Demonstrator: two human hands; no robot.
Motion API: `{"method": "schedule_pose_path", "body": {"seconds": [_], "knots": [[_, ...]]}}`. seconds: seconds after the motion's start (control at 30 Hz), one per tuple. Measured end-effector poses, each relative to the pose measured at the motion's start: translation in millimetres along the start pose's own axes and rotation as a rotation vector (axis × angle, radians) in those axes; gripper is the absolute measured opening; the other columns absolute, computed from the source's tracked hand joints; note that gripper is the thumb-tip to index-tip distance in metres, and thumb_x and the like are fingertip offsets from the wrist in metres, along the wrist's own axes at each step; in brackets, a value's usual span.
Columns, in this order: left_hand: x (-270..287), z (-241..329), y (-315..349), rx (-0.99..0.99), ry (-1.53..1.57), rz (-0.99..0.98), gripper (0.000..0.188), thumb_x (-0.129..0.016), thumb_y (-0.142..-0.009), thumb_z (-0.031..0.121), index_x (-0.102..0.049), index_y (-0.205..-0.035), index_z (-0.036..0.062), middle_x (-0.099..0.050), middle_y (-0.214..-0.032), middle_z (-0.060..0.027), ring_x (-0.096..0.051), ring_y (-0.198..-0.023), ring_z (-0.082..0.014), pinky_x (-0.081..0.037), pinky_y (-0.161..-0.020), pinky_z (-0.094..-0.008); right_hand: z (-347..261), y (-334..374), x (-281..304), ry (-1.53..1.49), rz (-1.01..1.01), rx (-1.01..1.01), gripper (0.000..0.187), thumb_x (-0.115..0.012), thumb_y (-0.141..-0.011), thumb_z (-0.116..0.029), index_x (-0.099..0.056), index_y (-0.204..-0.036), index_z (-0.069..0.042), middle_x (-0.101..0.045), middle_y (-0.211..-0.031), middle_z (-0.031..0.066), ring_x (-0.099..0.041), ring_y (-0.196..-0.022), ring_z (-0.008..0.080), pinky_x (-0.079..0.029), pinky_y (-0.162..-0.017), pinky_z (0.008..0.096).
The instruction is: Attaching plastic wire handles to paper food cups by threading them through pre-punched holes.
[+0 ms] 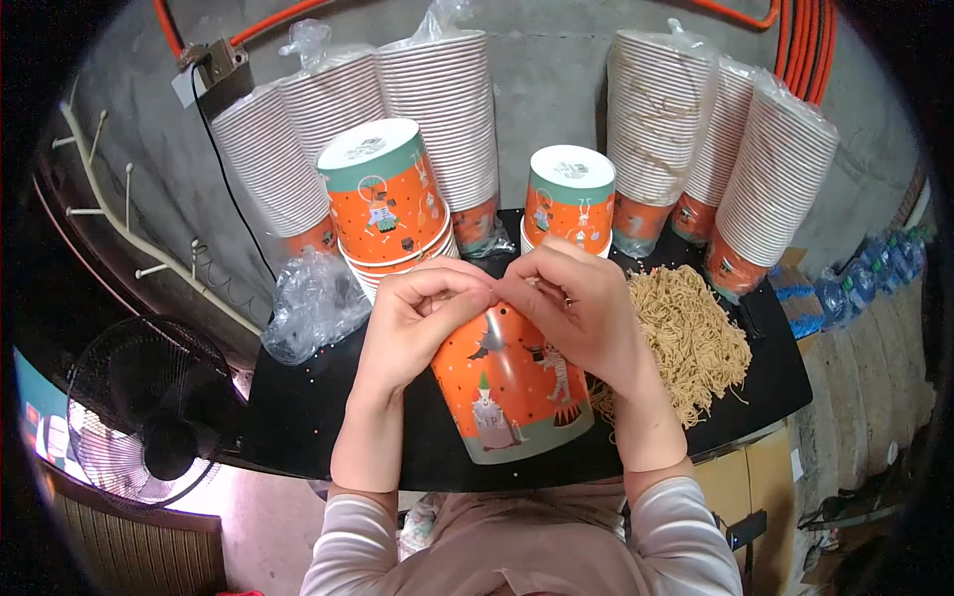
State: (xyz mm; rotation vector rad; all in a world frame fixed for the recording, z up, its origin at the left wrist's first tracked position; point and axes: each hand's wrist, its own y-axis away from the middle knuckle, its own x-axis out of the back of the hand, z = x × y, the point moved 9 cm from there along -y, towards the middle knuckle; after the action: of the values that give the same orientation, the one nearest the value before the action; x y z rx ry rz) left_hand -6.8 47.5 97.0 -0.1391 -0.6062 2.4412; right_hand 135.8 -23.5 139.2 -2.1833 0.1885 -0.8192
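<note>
Over the black table [308,427], I see the orange cup [509,382] tilted below my grip: left hand [422,313] and right hand [576,308] pinch its upper edge, fingers hiding the rim.

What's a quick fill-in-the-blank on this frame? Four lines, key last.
1. The left hand and right hand meet at the top of the printed cup, mainly ____ in colour.
2. The tan string pile lies to the ____ of that cup.
3. The black fan stands on the picture's ____ side.
4. The cup stack nearest the left hand is upside ____.
Key: orange; right; left; down.
</note>
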Motion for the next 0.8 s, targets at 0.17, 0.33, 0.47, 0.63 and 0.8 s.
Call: {"method": "schedule_pose_path", "body": {"seconds": [0.17,0.33,0.47,0.63,0.8], "knots": [[4.1,2.7,1.4,0.007,-0.02,0.0,0.009,-0.068,-0.093,0.002,-0.074,-0.095,-0.0059,-0.07,-0.105,-0.0103,-0.066,-0.09,-0.0109,-0.052,-0.08,-0.0239,-6.3,0.7,-1.7,-0.062,-0.028,0.01,0.016,-0.078,-0.084,-0.012,-0.071,-0.097,-0.006,-0.07,-0.088,0.0084,-0.071,-0.077,0.0246,-0.054,-0.065,0.0319],[3.5,0.0,4.6,0.046,-0.091,-0.011,0.011,-0.067,-0.095,0.003,-0.073,-0.093,-0.0067,-0.07,-0.104,-0.01,-0.067,-0.089,-0.0115,-0.054,-0.081,-0.0254,-8.3,2.5,-1.8,-0.074,-0.012,0.022,0.015,-0.078,-0.083,-0.01,-0.071,-0.096,-0.007,-0.071,-0.086,0.0083,-0.071,-0.075,0.0238,-0.055,-0.065,0.0312],[-2.2,-5.4,6.0,0.131,0.11,-0.028,0.02,-0.07,-0.089,-0.004,-0.069,-0.109,-0.0063,-0.071,-0.11,-0.0115,-0.069,-0.097,-0.0131,-0.056,-0.086,-0.0261,-7.6,1.1,-4.3,-0.085,0.012,0.005,0.017,-0.078,-0.084,-0.008,-0.068,-0.097,-0.005,-0.067,-0.083,0.0085,-0.068,-0.07,0.0217,-0.053,-0.062,0.031],[0.6,-4.0,4.6,0.194,0.197,-0.013,0.054,-0.074,-0.079,-0.014,-0.06,-0.13,-0.0055,-0.07,-0.117,-0.0147,-0.07,-0.106,-0.0156,-0.058,-0.093,-0.0272,-6.9,1.7,1.3,-0.093,0.042,-0.002,0.017,-0.075,-0.085,-0.004,-0.064,-0.097,-0.004,-0.06,-0.079,0.0078,-0.063,-0.065,0.0198,-0.05,-0.06,0.0308],[0.5,-7.1,3.4,0.191,0.317,0.073,0.054,-0.072,-0.083,-0.012,-0.057,-0.134,-0.0066,-0.07,-0.118,-0.0142,-0.07,-0.1,-0.0137,-0.057,-0.088,-0.0249,-8.8,0.7,10.9,0.003,0.096,0.038,0.015,-0.074,-0.083,-0.001,-0.063,-0.093,-0.004,-0.059,-0.079,0.0072,-0.062,-0.068,0.02,-0.05,-0.061,0.0315]]}}
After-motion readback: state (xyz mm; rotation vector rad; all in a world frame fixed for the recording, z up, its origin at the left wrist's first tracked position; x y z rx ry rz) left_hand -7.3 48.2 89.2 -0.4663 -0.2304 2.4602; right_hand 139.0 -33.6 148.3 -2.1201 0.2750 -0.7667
